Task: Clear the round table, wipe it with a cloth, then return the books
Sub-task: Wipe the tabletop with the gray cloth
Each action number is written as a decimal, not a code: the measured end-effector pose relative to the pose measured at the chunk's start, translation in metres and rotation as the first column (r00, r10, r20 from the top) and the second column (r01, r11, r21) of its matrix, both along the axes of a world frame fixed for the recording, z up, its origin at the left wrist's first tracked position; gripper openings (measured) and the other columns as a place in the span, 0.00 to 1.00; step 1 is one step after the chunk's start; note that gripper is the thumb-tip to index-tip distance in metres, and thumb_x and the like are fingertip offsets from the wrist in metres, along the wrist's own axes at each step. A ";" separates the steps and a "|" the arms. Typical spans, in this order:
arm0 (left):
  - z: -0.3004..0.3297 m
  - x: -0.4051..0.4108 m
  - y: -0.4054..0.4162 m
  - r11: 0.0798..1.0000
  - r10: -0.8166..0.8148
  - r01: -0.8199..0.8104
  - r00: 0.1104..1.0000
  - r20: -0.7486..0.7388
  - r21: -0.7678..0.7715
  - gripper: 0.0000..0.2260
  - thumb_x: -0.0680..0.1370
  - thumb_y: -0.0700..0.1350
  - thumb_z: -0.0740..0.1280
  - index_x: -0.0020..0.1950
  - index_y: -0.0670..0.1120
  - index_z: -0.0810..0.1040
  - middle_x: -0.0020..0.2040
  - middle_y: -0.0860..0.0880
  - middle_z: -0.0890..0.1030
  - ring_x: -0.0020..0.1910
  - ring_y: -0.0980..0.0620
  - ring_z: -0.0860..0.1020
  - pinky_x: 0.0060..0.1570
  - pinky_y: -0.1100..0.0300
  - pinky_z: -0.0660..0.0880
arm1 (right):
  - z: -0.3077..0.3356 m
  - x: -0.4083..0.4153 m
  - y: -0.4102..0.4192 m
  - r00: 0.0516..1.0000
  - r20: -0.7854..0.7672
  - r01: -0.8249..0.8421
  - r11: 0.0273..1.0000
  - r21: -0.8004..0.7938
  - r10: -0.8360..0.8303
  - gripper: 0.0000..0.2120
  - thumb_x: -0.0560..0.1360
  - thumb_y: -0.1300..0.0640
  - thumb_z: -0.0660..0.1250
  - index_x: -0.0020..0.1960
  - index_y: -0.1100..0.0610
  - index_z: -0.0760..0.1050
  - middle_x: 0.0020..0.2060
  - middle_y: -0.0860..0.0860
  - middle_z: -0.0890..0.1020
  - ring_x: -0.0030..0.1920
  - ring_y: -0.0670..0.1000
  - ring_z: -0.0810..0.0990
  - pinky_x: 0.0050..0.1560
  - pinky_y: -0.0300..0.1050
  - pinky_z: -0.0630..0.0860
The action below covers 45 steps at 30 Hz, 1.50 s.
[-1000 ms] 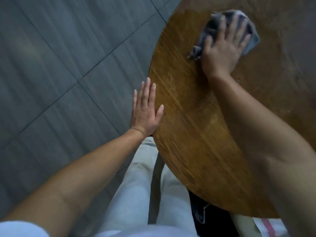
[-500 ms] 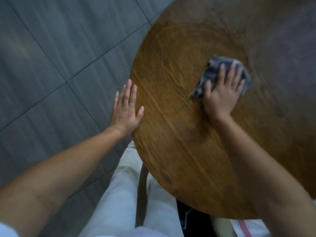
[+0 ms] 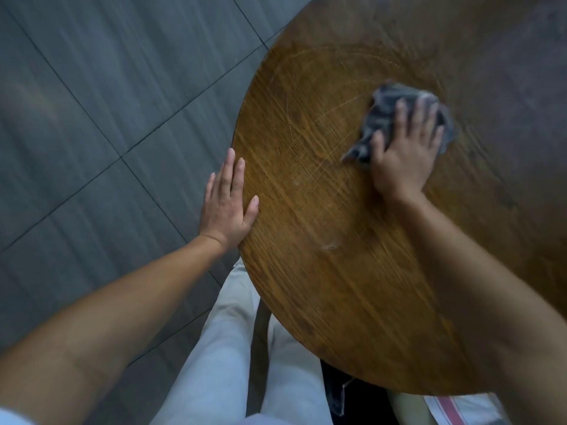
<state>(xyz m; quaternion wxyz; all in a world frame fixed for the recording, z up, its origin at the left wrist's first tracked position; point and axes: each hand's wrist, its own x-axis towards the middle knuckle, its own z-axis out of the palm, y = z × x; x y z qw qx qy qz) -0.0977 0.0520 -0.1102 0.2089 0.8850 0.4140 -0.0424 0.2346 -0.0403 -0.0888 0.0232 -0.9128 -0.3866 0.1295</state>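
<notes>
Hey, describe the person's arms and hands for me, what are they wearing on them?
Both forearms are bare down to the wrists. The left hand and right hand show no gloves, and no rings, watch or bracelets are visible. A bit of white short sleeve shows at the left upper arm, bottom left corner. The right arm's sleeve is out of frame. The picture is slightly blurred, so small details could be missed.

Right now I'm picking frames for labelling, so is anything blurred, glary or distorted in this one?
Head view: the right hand and grey cloth are softened by motion blur; the left hand at the table rim is sharper. Lighting is dim, with a dull sheen on the table's far side. The wide lens bends the floor tile lines and enlarges the forearms.
</notes>
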 end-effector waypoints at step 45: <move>0.095 0.040 0.013 0.969 -0.191 0.171 0.976 -0.103 -0.181 0.29 0.82 0.52 0.66 0.81 0.47 0.64 0.84 0.41 0.55 0.84 0.41 0.48 0.80 0.40 0.50 | 0.131 -0.168 -0.060 0.189 -0.932 0.805 0.593 -0.034 -0.310 0.10 0.81 0.62 0.63 0.50 0.52 0.82 0.46 0.46 0.84 0.47 0.46 0.81 0.46 0.40 0.76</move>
